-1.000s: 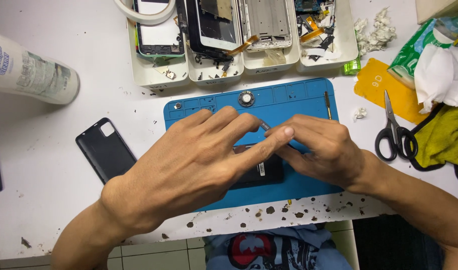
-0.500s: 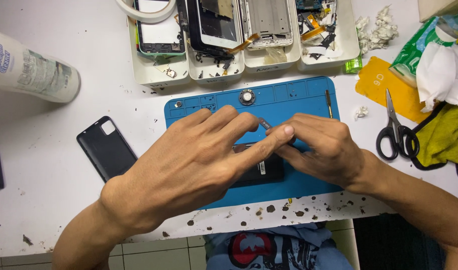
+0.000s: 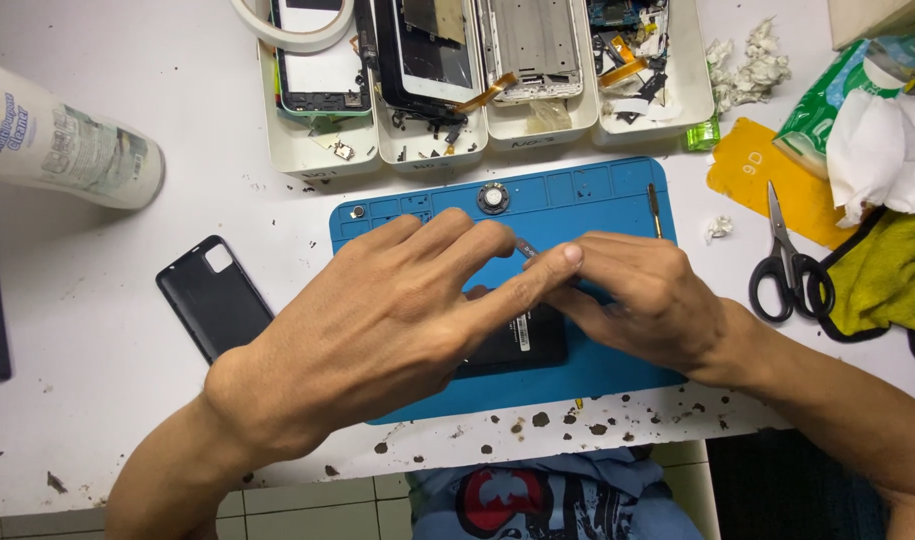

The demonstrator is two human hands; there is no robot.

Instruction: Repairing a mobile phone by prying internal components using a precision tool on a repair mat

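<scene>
Pressing down with the left hand [image 3: 377,320] on a dark phone [image 3: 517,340] lying on the blue mat [image 3: 577,210], long axis running nine to three. Pinching a thin metal tool [image 3: 526,249] with the right hand [image 3: 647,300], fingertips closed at twelve o'clock of the phone. Lying at nine o'clock, a black back cover [image 3: 212,295]; at three, scissors [image 3: 787,270]. Both hands equally near the phone.

A white labelled spray can [image 3: 62,140] lies far left; a green tissue pack [image 3: 827,100] sits top right.
</scene>
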